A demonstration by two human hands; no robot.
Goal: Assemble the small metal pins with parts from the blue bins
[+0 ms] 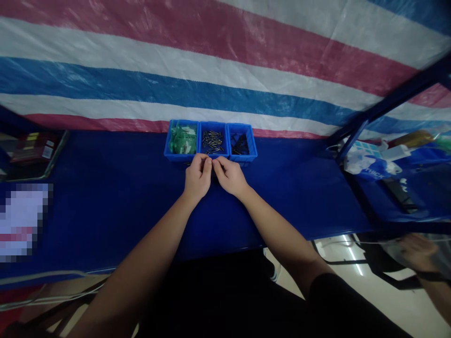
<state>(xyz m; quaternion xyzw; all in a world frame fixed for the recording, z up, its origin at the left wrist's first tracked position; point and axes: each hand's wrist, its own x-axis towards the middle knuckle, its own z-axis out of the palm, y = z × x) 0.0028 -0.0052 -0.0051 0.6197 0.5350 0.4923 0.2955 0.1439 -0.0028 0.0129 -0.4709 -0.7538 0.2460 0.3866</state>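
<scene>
My left hand (198, 177) and my right hand (229, 175) meet fingertip to fingertip just in front of three blue bins. Both are closed in a pinch; whatever lies between the fingertips is too small or hidden to name. Green plastic packets (183, 139) fill the left blue bin (168, 149). Loose metal screws (213, 140) lie in the middle blue bin (213, 126). Small dark pieces (241, 144), hard to make out, are in the right blue bin (252, 141).
A blue table (116, 188) carries the bins, against a striped tarp (225, 61). A tray with dark red boxes (35, 148) stands far left. Plastic bags (373, 166) lie right, beyond a blue post (352, 141). A co-worker's hand (419, 251) shows at lower right.
</scene>
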